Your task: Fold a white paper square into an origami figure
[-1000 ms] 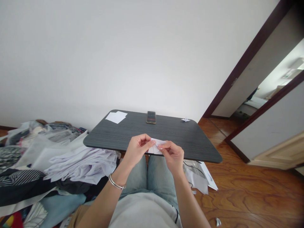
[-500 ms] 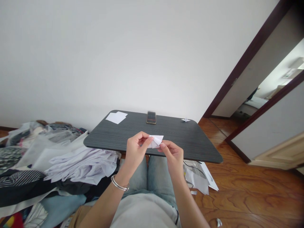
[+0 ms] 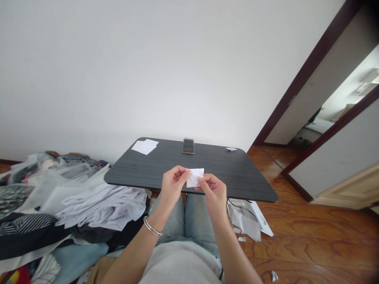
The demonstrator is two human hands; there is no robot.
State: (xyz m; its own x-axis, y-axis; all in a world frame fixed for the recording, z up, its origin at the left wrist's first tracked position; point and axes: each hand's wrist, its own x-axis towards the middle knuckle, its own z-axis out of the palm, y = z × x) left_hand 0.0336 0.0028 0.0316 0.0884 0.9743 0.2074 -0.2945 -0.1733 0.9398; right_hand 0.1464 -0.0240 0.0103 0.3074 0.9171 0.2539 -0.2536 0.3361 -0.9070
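A small folded piece of white paper [image 3: 194, 176] is held up between my two hands, above the near edge of the dark table [image 3: 166, 167]. My left hand [image 3: 173, 182] pinches its left side between thumb and fingers. On the lower right of the paper, my right hand [image 3: 212, 188] presses with the thumb on top and the fingers beneath. Crease lines show across the paper's face. A silver bangle [image 3: 152, 227] circles my left wrist.
White paper sheets [image 3: 145, 146] lie at the table's far left. A phone [image 3: 188, 146] rests at the back middle, and a small folded paper shape [image 3: 231, 149] at the back right. Clothes [image 3: 100, 205] are heaped left of the table; papers [image 3: 247, 225] lie on the floor at right.
The paper has gone from a pointed, partly lifted fold to a flatter, squarer shape. My right hand has shifted slightly left, its thumb now further over the paper.
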